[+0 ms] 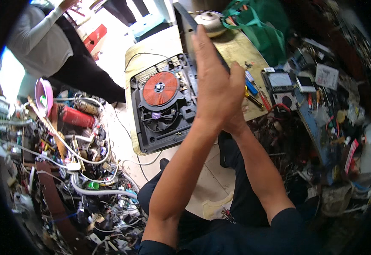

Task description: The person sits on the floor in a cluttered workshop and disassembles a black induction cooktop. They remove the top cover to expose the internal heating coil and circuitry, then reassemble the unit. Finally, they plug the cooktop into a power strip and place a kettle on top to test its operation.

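The dark panel [186, 18] stands edge-up, long axis running far-left to near-right; your left hand [217, 83] overlaps it, thumb apart, mostly hiding your right hand [236, 122]; I can't tell either's grip.

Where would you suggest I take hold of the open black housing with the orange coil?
Probably by the outer rim of the open black housing, coming from the near side: that fairly straight edge faces the person and lies away from the orange coil.

the coil [160, 88] is orange-red with fine concentric rings, its housing [165, 142] black, the panel [186, 19] dark along its edge, the tabletop [151, 44] pale yellow, the bag [264, 27] green, the cylinder [78, 117] red and the basin [45, 91] pink.
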The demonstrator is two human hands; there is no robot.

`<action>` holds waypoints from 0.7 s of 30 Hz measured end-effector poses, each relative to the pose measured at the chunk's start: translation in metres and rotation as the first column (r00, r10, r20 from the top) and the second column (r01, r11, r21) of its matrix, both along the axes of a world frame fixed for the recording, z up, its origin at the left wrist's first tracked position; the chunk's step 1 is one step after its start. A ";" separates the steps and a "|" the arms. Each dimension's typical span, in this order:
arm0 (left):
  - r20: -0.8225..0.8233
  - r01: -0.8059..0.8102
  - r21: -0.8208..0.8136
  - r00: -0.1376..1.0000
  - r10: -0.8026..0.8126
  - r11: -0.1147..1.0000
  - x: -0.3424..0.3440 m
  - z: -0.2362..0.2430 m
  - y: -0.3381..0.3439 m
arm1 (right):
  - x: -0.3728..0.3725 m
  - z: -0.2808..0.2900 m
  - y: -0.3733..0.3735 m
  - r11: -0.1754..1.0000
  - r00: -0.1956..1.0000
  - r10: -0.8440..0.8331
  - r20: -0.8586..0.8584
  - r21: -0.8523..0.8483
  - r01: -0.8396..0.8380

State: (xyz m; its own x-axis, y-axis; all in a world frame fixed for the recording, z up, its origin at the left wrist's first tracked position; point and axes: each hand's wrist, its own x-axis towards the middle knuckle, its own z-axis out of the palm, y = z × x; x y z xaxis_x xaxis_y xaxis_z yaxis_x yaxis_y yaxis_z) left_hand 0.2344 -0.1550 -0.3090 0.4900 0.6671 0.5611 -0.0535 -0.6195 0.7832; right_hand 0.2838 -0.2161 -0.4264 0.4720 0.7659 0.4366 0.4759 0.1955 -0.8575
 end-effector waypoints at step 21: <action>-0.027 0.110 0.300 0.994 -0.107 0.948 -0.204 0.058 -0.074 | -0.007 -0.002 0.003 0.968 0.934 0.037 -0.356 0.246 0.055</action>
